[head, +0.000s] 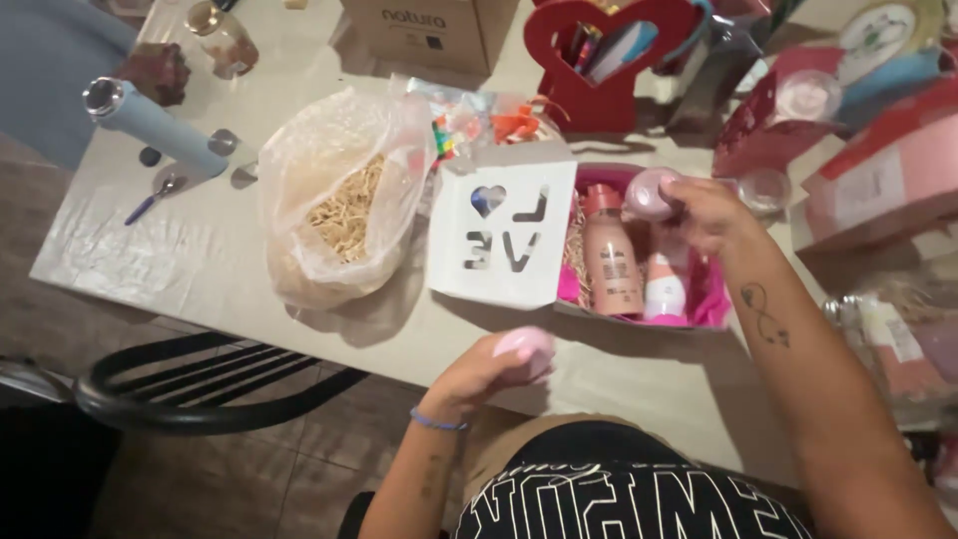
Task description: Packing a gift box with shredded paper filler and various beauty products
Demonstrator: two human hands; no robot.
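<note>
My left hand (489, 369) is closed around a small pale pink round object (526, 345) near the table's front edge. My right hand (709, 212) holds another small pink round jar (651, 193) over an open gift box (699, 309) lined with pink paper. Inside the box stand a pink bottle (611, 262) and a shorter white-and-pink bottle (665, 289) on straw-like filling. The box's white lid (504, 232), with cut-out letters and a heart, stands open to the left.
A clear plastic bag of straw filling (339, 195) lies left of the box. A red heart-shaped holder (599, 60), a cardboard box (429, 30), pink boxes (878, 170) and a light blue cylinder (155, 125) crowd the table. A black chair (200, 389) stands front left.
</note>
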